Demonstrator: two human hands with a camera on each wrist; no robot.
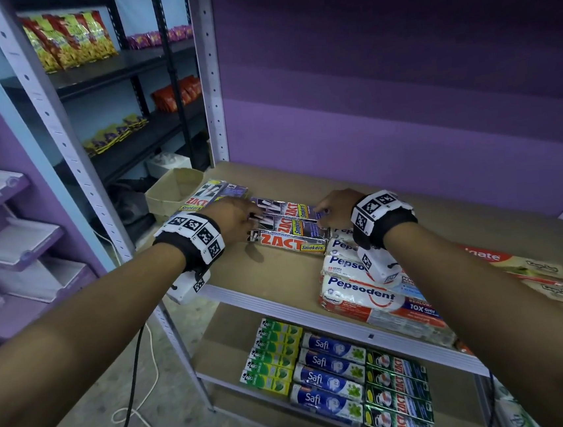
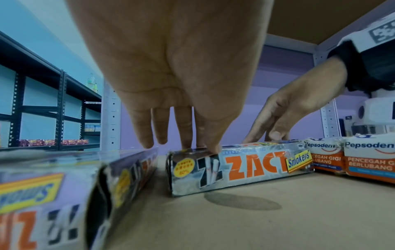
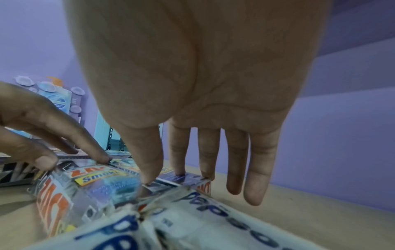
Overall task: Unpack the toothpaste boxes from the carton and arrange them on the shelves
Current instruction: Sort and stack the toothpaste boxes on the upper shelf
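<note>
While both hands are pressing | left hand point(image 1: 239, 214) and right hand point(image 1: 333, 208) flat-fingered, grasping nothing, atop ZACT boxes point(image 1: 288, 228) | risk: uneven pushing is skewing the row toward Pepsodent packs point(image 1: 350, 265) beside the right grip.

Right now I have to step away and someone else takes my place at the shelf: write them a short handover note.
Left hand: straight fingers pressing the left end of the Zact Smokers row.
Right hand: fingertips on its right end, beside the Pepsodent packs.
Done: three Zact boxes side by side on the upper shelf; lower shelf stocked.
Left: the other Zact boxes lie askew at the back left; the carton stands behind.
</note>
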